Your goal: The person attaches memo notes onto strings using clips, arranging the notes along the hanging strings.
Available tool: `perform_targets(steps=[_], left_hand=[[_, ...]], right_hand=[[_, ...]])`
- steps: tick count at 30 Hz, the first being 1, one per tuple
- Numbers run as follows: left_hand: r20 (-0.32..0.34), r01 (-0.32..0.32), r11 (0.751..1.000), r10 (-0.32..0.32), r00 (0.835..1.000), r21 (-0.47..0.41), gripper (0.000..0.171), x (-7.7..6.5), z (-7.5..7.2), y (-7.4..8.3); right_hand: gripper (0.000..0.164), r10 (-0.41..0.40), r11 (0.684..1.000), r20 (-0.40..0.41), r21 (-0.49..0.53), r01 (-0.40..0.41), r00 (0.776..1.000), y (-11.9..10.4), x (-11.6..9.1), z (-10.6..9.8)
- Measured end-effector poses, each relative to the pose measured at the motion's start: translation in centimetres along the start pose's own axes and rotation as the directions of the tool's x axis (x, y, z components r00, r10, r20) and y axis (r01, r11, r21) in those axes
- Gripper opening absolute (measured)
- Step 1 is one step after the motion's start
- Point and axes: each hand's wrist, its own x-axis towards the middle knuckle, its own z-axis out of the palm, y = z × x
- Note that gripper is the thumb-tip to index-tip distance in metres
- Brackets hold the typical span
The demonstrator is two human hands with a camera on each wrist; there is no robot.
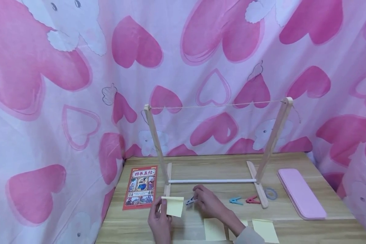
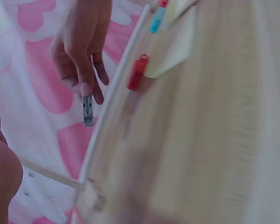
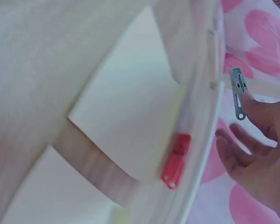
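My left hand [image 1: 160, 220] pinches a pale yellow paper note [image 1: 175, 207] with a folded top edge, thumb in front. To its right, my right hand [image 1: 209, 202] pinches a grey-blue clothespin [image 1: 190, 202] by one end between thumb and fingers. The clothespin [image 2: 87, 111] points down from the right hand in the left wrist view. Both hands are in front of a wooden frame [image 1: 274, 142] with a string [image 1: 216, 105] tied between its two posts. In the left wrist view only part of the left hand [image 2: 4, 172] shows at the edge.
A teal clothespin [image 1: 236, 201] and a red one [image 1: 252, 200] lie right of the hand. Another red clothespin [image 3: 176, 161] shows near a note. Yellow notes [image 1: 264, 231] lie at the front, partly under the right forearm. A booklet [image 1: 141, 187], pink case [image 1: 302, 193] and tape roll [image 1: 276, 196] flank the frame.
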Motion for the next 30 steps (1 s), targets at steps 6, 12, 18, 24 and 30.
perform_targets(steps=[6,12,18,24,30], left_hand=[[-0.001,0.01,0.988,-0.01,1.0,-0.154,0.03,1.7,2.6,2.3],[0.008,-0.14,0.968,0.145,0.989,-0.207,0.023,3.6,6.2,5.7],[0.08,-0.154,0.976,0.167,0.983,-0.152,0.026,5.6,9.2,9.4],[0.158,-0.143,0.973,0.172,0.972,-0.182,0.032,7.5,12.0,13.1],[0.171,-0.177,0.958,0.218,0.961,-0.226,0.029,8.5,13.8,15.3]], right_hand=[[0.012,0.051,0.972,0.016,0.231,-0.053,0.999,-0.6,0.5,-4.5],[0.03,0.133,0.933,-0.045,0.343,-0.11,0.99,-2.8,1.8,-12.2],[0.031,0.009,0.94,-0.113,0.34,0.03,0.994,-6.6,3.6,-20.4],[0.035,-0.038,0.947,-0.109,0.312,0.07,0.993,-10.9,6.9,-26.7],[0.03,-0.163,0.967,-0.159,0.17,0.19,0.974,-12.3,10.5,-29.7]])
